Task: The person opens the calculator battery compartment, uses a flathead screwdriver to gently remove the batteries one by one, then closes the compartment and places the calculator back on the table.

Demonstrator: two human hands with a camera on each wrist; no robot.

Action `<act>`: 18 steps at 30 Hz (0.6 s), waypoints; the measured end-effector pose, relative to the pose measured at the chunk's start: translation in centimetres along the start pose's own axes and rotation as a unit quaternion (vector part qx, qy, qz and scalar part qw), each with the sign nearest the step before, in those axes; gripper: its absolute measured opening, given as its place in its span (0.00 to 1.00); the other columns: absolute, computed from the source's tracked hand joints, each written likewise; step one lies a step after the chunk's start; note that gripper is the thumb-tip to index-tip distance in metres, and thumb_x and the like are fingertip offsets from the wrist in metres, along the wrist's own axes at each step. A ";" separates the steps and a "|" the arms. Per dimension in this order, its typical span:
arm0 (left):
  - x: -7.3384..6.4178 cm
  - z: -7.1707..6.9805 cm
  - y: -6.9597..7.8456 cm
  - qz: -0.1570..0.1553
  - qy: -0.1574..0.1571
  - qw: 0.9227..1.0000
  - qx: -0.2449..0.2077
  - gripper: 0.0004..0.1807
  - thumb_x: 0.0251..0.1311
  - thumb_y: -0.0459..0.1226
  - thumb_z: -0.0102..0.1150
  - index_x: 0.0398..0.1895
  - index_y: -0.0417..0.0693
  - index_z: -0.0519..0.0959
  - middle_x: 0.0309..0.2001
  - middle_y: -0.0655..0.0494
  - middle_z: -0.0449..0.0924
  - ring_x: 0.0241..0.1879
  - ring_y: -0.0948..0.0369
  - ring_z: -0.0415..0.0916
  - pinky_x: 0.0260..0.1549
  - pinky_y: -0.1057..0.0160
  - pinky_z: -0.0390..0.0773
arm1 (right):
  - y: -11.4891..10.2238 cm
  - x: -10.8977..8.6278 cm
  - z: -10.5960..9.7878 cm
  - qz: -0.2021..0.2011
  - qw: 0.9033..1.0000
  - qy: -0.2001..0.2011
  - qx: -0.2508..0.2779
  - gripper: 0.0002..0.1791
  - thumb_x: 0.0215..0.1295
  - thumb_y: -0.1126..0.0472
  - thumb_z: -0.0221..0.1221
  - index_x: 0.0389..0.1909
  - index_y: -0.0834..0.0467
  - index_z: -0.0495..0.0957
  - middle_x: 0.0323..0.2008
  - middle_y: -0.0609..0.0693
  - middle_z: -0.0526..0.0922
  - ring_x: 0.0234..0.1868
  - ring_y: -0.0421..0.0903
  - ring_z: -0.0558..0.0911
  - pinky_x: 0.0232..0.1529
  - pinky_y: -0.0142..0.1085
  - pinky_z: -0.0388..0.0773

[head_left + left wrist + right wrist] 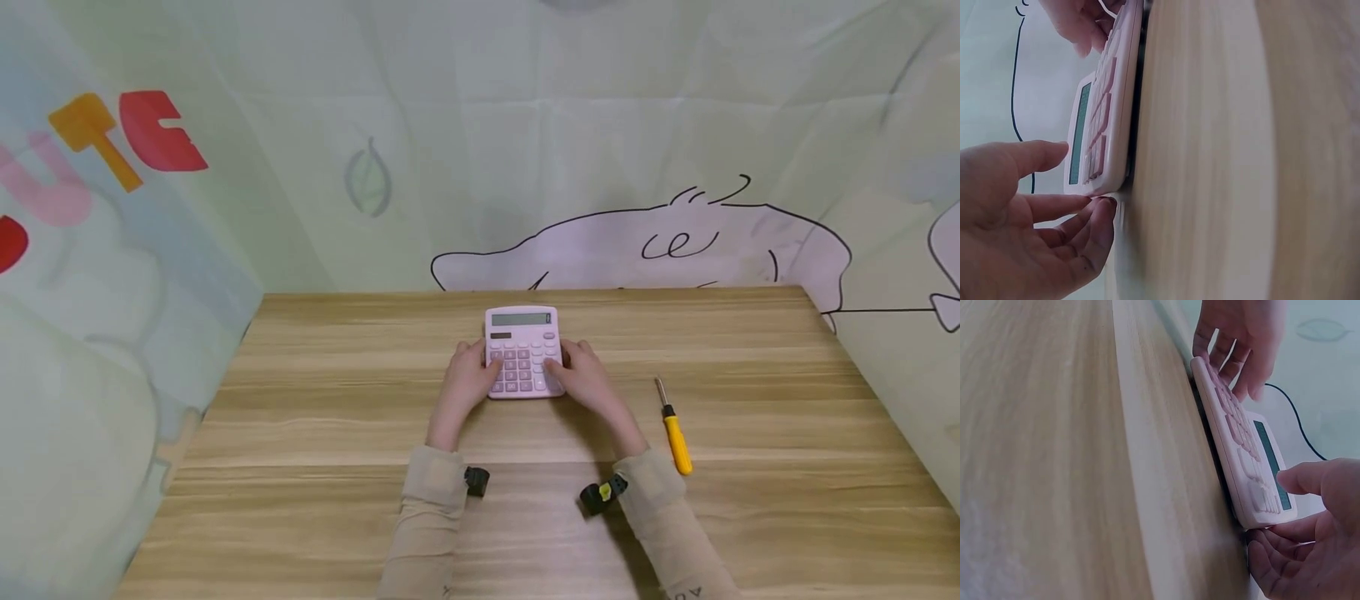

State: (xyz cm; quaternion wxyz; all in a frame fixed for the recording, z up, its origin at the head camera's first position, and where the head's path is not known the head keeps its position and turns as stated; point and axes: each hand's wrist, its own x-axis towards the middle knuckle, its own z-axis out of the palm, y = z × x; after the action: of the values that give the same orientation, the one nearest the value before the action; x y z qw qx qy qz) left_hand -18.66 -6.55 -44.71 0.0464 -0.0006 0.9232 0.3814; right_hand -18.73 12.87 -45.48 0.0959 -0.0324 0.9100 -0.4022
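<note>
A pink calculator point(523, 352) lies face up near the far side of the wooden table, its grey display showing 0. On its left edge, my left hand point(467, 377) holds it with curled fingertips; the thumb extends over the keys. My right hand point(588, 379) holds the opposite edge the same way, thumb above the right-hand keys. Seen from the left wrist, the left fingers point(1102, 228) meet the side of the calculator point(1124, 119) close to the tabletop. The right wrist view shows the right fingers point(1266, 559) tucked against its lower edge.
To the right of my right forearm lies a screwdriver point(675, 429) with a yellow handle, its tip pointing away from me. The wooden table point(315, 433) ends at a printed cloth backdrop point(465, 150). Small black cameras point(476, 481) sit at both wrists.
</note>
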 end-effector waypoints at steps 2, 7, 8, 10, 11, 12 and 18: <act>0.0 0.1 0.1 -0.002 0.000 1.000 -0.002 0.25 0.66 0.43 0.53 0.62 0.38 0.72 0.39 0.45 0.71 0.37 0.55 0.66 0.37 0.59 0.70 | 0.1 0.1 0.0 0.000 1.000 -0.001 0.000 0.31 0.70 0.53 0.52 0.68 0.66 0.63 0.52 0.62 0.72 0.49 0.53 0.73 0.55 0.48 0.73; 0.0 0.1 0.2 -0.006 0.003 1.000 -0.009 0.25 0.65 0.42 0.54 0.61 0.37 0.73 0.41 0.44 0.72 0.39 0.54 0.67 0.39 0.57 0.72 | 0.0 0.2 0.0 0.002 1.000 -0.002 0.001 0.30 0.70 0.52 0.51 0.67 0.65 0.64 0.52 0.62 0.72 0.49 0.53 0.73 0.56 0.49 0.73; 0.0 0.1 0.3 -0.008 0.002 1.000 -0.010 0.25 0.64 0.42 0.54 0.61 0.37 0.73 0.42 0.44 0.72 0.39 0.54 0.67 0.39 0.57 0.72 | -0.1 0.2 0.0 0.004 1.000 -0.001 0.003 0.30 0.70 0.52 0.51 0.67 0.65 0.64 0.52 0.62 0.72 0.49 0.54 0.73 0.57 0.49 0.73; 0.0 0.1 0.4 -0.010 0.003 1.000 -0.006 0.25 0.63 0.42 0.55 0.60 0.37 0.73 0.42 0.44 0.71 0.39 0.53 0.67 0.40 0.56 0.73 | -0.2 0.1 0.0 0.004 1.000 0.000 0.004 0.30 0.70 0.52 0.52 0.67 0.65 0.64 0.52 0.63 0.72 0.50 0.54 0.73 0.57 0.49 0.73; -0.1 0.1 0.4 -0.010 0.002 1.000 -0.004 0.25 0.62 0.42 0.55 0.60 0.36 0.73 0.42 0.44 0.71 0.39 0.53 0.67 0.40 0.56 0.73 | -0.3 0.1 0.0 0.004 1.000 0.001 0.004 0.30 0.70 0.52 0.52 0.67 0.66 0.65 0.53 0.63 0.72 0.50 0.54 0.74 0.58 0.50 0.73; -0.1 0.1 0.5 -0.011 0.002 1.000 -0.001 0.25 0.62 0.42 0.55 0.59 0.36 0.73 0.42 0.43 0.71 0.39 0.53 0.67 0.40 0.56 0.73 | -0.4 0.1 0.0 0.006 1.000 0.002 0.005 0.30 0.70 0.52 0.52 0.67 0.66 0.65 0.53 0.63 0.72 0.50 0.55 0.74 0.58 0.50 0.73; -0.1 0.3 0.6 -0.011 0.002 1.000 0.011 0.27 0.58 0.42 0.58 0.58 0.37 0.74 0.43 0.42 0.72 0.40 0.52 0.69 0.42 0.54 0.74 | -0.6 0.0 0.2 0.009 1.000 0.016 0.009 0.29 0.69 0.53 0.52 0.65 0.67 0.66 0.52 0.64 0.73 0.51 0.56 0.74 0.58 0.51 0.73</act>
State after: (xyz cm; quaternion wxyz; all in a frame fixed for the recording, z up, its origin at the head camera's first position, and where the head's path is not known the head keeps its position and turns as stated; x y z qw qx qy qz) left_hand -18.60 -5.98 -44.49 0.0484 -0.0111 0.9274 0.3706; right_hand -18.71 12.32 -45.13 0.0849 -0.0167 0.9080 -0.4099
